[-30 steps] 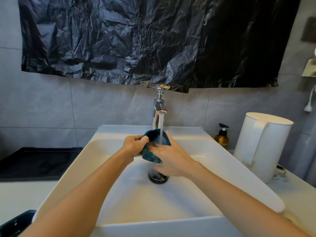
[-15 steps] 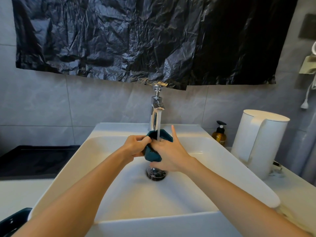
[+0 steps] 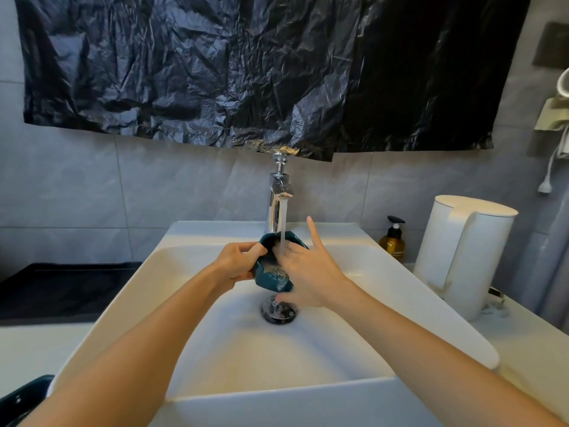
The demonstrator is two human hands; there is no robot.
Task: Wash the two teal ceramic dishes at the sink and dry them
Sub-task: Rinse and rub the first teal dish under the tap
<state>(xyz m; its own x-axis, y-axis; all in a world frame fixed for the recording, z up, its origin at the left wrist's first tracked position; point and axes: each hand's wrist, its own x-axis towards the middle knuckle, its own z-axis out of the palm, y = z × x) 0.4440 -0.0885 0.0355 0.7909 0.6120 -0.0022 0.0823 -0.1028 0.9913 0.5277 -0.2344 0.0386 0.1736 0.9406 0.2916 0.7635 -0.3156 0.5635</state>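
Observation:
A small teal ceramic dish is tilted under the running water of the chrome tap, above the white sink. My left hand grips the dish's left rim. My right hand lies against the dish's inside and right side, its fingers blurred in the water and the index finger pointing up. A second teal dish shows at the bottom left corner, partly cut off by the frame.
The dark drain plug sits under the dish. A white kettle and an amber pump bottle stand on the counter to the right. A black mat lies to the left. Black plastic sheet hangs above.
The dish has tipped further so its inside faces me. My right hand has shifted from around the dish's outside to its inside under the water.

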